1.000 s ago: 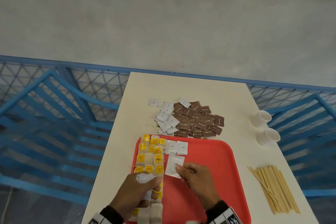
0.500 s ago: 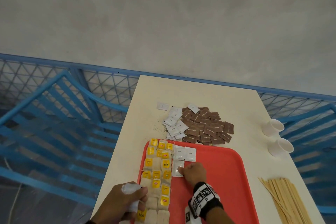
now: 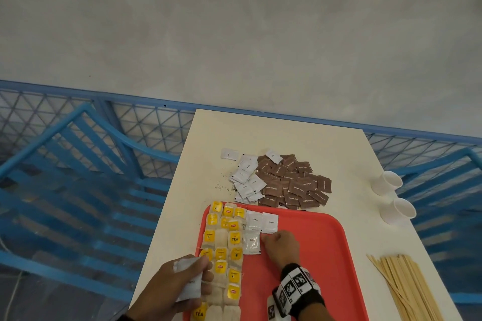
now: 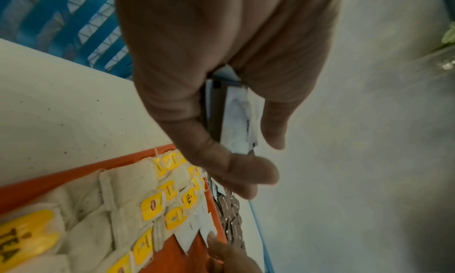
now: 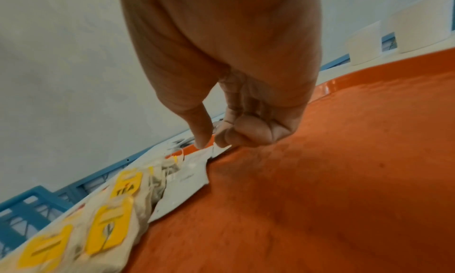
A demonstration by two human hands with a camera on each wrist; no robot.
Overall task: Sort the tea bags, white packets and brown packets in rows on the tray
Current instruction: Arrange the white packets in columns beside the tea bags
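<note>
A red tray lies at the table's near edge. Tea bags with yellow tags fill rows along its left side. Beside them lie two white packets side by side, and a third white packet below them. My right hand has curled fingers; thumb and forefinger pinch a packet corner flat on the tray, as my right hand shows close up. My left hand hovers over the tray's left edge and grips a small stack of white packets.
Loose white packets and a heap of brown packets lie on the cream table beyond the tray. Two white paper cups stand at the right edge, with wooden stirrers nearer. Blue chairs flank the table.
My right hand has laid the white packet flat below the first two and drawn back to its right corner. My left hand keeps its stack. The head view has shifted.
</note>
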